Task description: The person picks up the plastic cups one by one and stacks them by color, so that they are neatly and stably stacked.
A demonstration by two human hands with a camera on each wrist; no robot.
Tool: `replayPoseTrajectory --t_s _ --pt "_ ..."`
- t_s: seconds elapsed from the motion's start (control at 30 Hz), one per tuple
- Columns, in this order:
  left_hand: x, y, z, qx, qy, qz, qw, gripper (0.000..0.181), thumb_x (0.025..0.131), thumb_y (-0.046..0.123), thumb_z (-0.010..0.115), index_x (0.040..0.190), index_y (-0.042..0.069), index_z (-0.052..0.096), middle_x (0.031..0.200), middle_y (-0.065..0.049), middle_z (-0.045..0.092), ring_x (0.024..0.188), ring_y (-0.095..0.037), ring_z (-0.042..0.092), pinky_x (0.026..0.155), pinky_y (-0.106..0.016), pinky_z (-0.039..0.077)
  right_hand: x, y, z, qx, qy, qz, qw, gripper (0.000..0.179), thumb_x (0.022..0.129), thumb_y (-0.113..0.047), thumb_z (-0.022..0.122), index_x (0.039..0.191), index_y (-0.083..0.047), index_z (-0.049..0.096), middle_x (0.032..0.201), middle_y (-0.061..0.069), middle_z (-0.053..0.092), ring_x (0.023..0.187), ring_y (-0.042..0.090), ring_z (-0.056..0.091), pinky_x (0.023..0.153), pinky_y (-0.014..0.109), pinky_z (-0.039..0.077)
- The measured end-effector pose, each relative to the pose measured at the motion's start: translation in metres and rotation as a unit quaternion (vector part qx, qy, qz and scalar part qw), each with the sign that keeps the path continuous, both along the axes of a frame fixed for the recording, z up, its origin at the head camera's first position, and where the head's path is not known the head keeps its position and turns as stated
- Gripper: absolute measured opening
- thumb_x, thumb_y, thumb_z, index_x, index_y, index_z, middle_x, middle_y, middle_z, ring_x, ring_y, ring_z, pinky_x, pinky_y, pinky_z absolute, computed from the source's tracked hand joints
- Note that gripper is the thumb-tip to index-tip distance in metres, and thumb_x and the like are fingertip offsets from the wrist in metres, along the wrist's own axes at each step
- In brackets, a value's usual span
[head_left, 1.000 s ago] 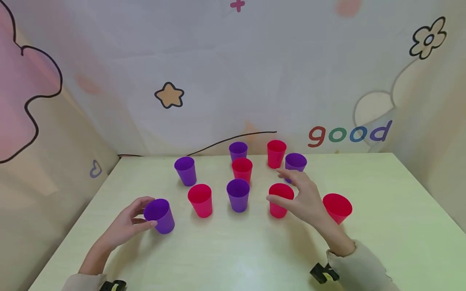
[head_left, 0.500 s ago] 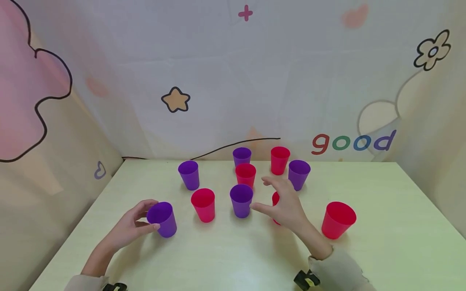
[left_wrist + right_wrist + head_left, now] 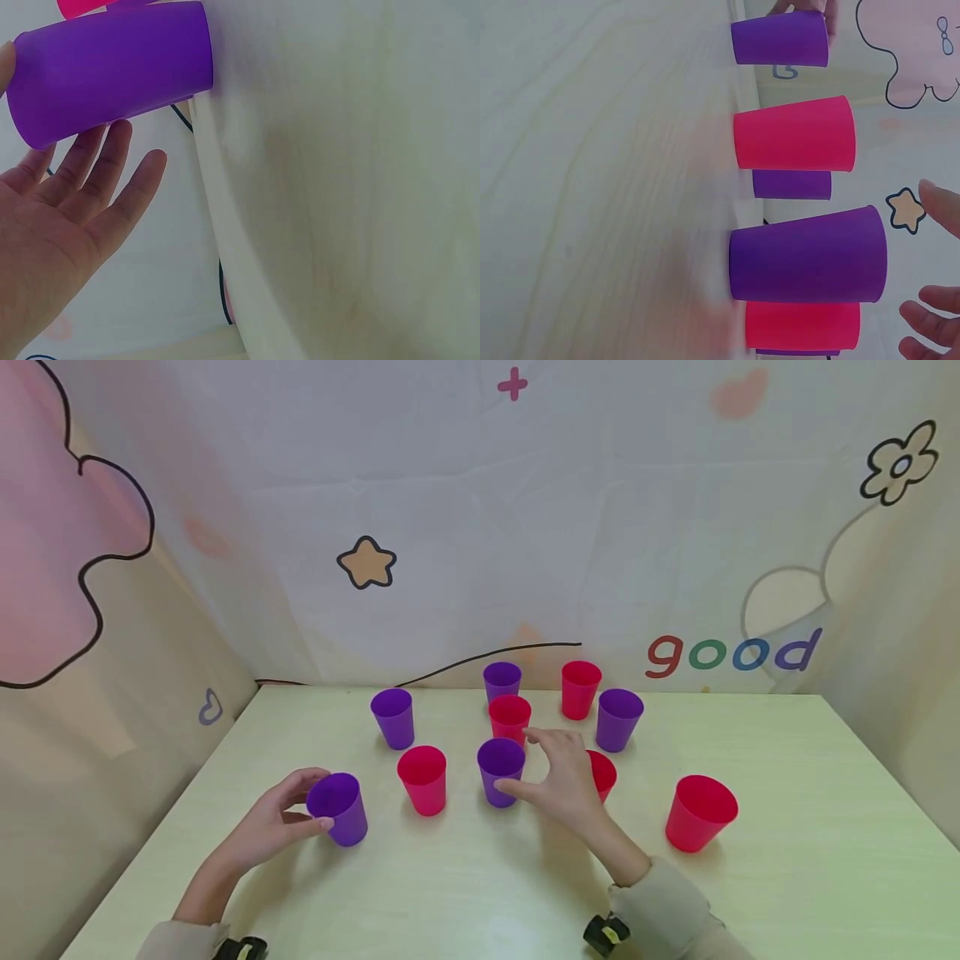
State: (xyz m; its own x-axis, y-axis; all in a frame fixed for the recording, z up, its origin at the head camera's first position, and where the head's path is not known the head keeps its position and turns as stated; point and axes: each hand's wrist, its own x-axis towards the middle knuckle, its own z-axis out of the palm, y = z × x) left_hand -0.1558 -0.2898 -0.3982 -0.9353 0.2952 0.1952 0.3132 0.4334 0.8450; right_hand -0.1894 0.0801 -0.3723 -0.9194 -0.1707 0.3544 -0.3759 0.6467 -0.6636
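Note:
My left hand (image 3: 266,822) holds a purple cup (image 3: 341,810) at the left front, thumb on its near side and fingers behind the rim. The left wrist view shows the thumb at the rim of this purple cup (image 3: 112,71). My right hand (image 3: 566,785) reaches over a second purple cup (image 3: 497,760) in the middle, thumb and fingers spread apart. In the right wrist view those fingers (image 3: 937,319) stand off from the rim of that middle purple cup (image 3: 810,259). A red cup (image 3: 603,772) is partly hidden behind the right hand.
Between the hands stands a red cup (image 3: 422,781); another red cup (image 3: 699,814) is at the right. Farther back are a purple cup (image 3: 393,718), a red cup (image 3: 510,717), a purple cup (image 3: 501,678), a red cup (image 3: 580,689) and a purple cup (image 3: 618,718). A printed cloth (image 3: 450,527) hangs behind.
My right hand has moved left from in front of the red cup to the middle purple cup, fingers still spread. The left hand stays at its purple cup. The head view has shifted slightly.

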Motion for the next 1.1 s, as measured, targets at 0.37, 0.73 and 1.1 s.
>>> replayPoseTrajectory --t_s 0.37,0.73,1.1 --pt "0.001 0.001 0.003 0.002 -0.008 -0.002 1.0 0.051 0.078 0.007 0.07 0.122 -0.001 0.045 0.11 -0.019 0.056 0.092 -0.027 0.056 0.075 -0.03 0.051 -0.007 -0.012 -0.003 0.089 0.008 -0.031 0.9955 0.072 0.064 -0.041 0.08 0.121 -0.003 0.055 0.117 0.013 0.055 0.112 0.03 0.039 0.092 0.05 0.035" --pt "0.001 0.001 0.0 0.005 -0.005 -0.004 1.0 0.052 0.078 0.008 0.071 0.123 0.001 0.045 0.11 -0.018 0.057 0.091 -0.023 0.057 0.074 -0.028 0.051 -0.011 -0.02 -0.003 0.129 -0.021 -0.053 0.99 0.076 0.064 -0.048 0.078 0.12 -0.002 0.055 0.114 0.013 0.056 0.11 0.029 0.04 0.092 0.051 0.032" --pt "0.001 0.001 0.001 0.005 -0.004 -0.004 1.0 0.052 0.078 0.007 0.07 0.123 -0.001 0.045 0.11 -0.019 0.056 0.091 -0.022 0.057 0.074 -0.028 0.051 -0.013 -0.024 -0.001 0.153 -0.033 -0.059 0.986 0.069 0.066 -0.044 0.078 0.115 -0.001 0.056 0.108 0.013 0.057 0.104 0.028 0.043 0.088 0.049 0.034"
